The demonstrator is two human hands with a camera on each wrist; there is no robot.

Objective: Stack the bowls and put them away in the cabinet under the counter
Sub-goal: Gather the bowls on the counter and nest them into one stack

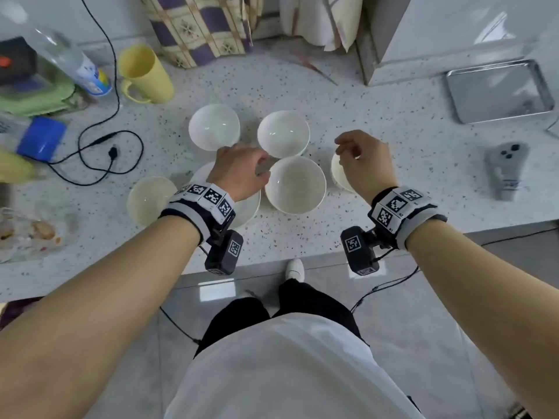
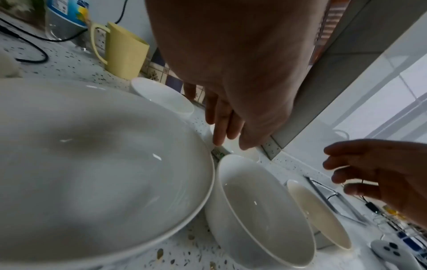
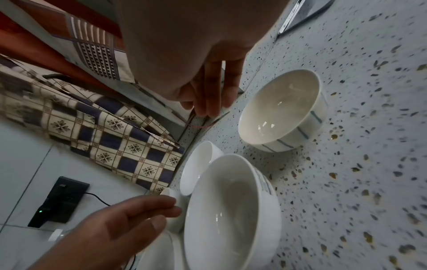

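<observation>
Mostly illegible bottle label (image 1: 92,75), square-coded wristbands (image 1: 208,198), unmarked bowls (image 1: 295,184)

Six white bowls (image 1: 295,184) are seen upright and unstacked on the speckled counter (image 1: 393,131); the widest, shallow one (image 1: 248,207) is touched by the middle bowl's rim.
</observation>
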